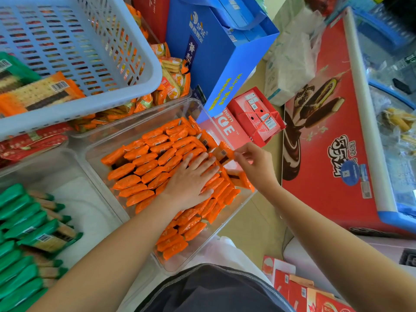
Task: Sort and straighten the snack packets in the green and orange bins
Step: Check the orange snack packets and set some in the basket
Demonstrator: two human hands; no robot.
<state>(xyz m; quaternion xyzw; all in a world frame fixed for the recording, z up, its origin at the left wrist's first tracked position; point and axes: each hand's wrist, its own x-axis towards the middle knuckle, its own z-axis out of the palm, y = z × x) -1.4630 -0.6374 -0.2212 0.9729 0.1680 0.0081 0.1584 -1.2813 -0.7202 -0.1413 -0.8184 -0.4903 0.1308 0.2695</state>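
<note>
A clear plastic bin (94, 152) in the middle holds several rows of orange snack packets (144, 167). My left hand (191, 179) lies flat with straight fingers on the packets at the bin's right side. My right hand (254, 163) pinches one orange packet (225, 155) at its end, just above the bin's right edge. A second clear bin (74, 183) at the lower left holds green snack packets (24, 224) stacked along its left side.
A pale blue slotted basket (94, 41) with orange and green packets sits at the upper left, over bins of other snacks. A blue gift box (216, 59) and red cartons (258, 115) stand behind. A red freezer chest (326, 136) fills the right.
</note>
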